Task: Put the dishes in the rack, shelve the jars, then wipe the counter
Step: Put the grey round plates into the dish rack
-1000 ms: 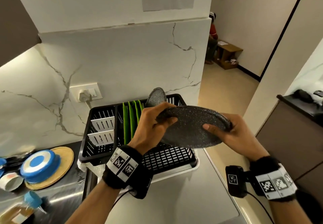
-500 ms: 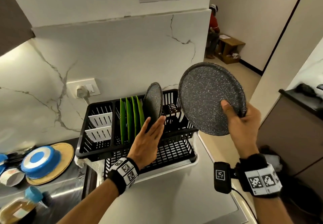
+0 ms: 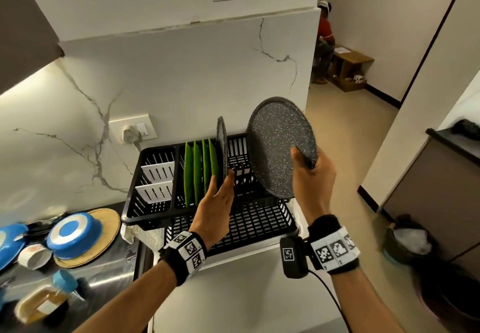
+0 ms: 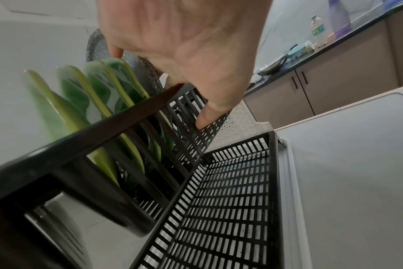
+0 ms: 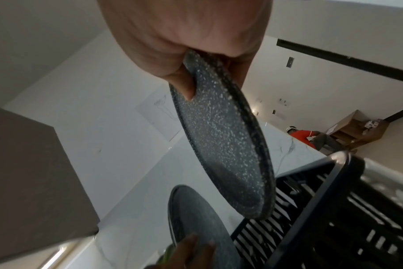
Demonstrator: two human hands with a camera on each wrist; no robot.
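Observation:
A black two-tier dish rack [image 3: 155,218] stands on the white counter. Its upper tier holds several green plates [image 3: 198,174] and one speckled grey plate [image 3: 222,148] standing on edge. My left hand [image 3: 220,190] is open, its straight fingers touching that plate's lower edge; the left wrist view shows its fingertips [image 4: 115,51] against the plate [image 4: 138,71]. My right hand [image 3: 309,166] grips a second speckled plate [image 3: 279,148] by its rim, tilted nearly upright above the rack's right end. In the right wrist view the thumb presses this plate [image 5: 223,145] beside the standing one [image 5: 191,211].
An upturned blue bowl [image 3: 75,231] on a woven mat [image 3: 109,221], a white cup [image 3: 35,256] and a blue-lidded jar [image 3: 44,299] lie at lower left. A plugged socket [image 3: 132,131] sits behind the rack. A person [image 3: 324,39] is in the far room.
My left hand let go of the speckled plate and moved to the plate standing in the rack. My right hand turned its plate from flat to upright and lowered it towards the rack.

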